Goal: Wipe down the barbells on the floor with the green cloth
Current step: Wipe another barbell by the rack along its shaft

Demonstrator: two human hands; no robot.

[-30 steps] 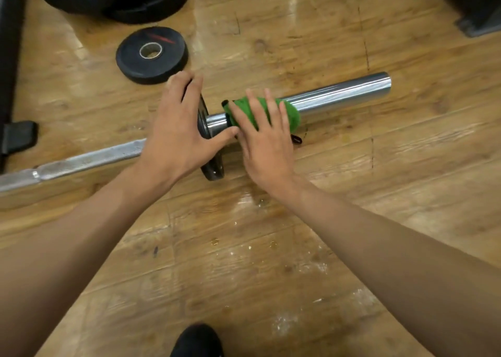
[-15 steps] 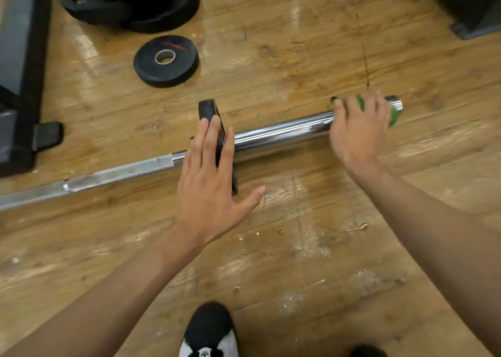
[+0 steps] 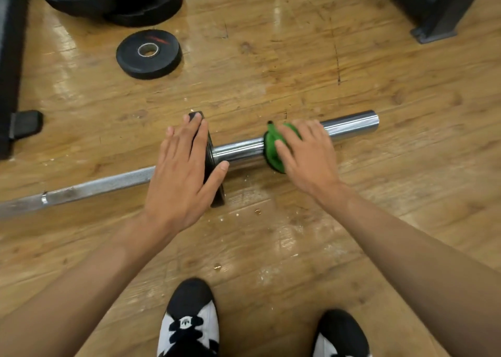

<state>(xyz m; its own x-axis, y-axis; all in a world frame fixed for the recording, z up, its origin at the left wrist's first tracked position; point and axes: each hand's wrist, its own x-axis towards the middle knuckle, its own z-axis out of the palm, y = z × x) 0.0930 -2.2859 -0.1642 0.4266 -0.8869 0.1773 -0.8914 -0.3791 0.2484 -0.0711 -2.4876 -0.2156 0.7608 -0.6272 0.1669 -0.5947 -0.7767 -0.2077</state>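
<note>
The right hand (image 3: 306, 156) is curling its fingers and thumb over the bunched green cloth (image 3: 271, 150), wrapping it round the shiny chrome sleeve (image 3: 238, 153) of the long grey steel barbell (image 3: 103, 184), which is lying on the wooden plank floor (image 3: 298, 72). That wrap is probably letting the cloth rub the sleeve's whole circumference at once.

The left hand (image 3: 181, 172) is lying flat with straight fingers, gripping nothing. It is pressing on the thin black disc plate (image 3: 217, 194) standing on edge at the sleeve's inner end, seemingly stopping the bar from rolling.

The cloth is sitting near mid-sleeve. Bare chrome is running left to the disc and right to the open sleeve end, with bare floor beyond. A loose round black weight plate (image 3: 130, 58) and a stack of black plates (image 3: 141, 7) are lying well apart, so neither is hindering strokes.
</note>
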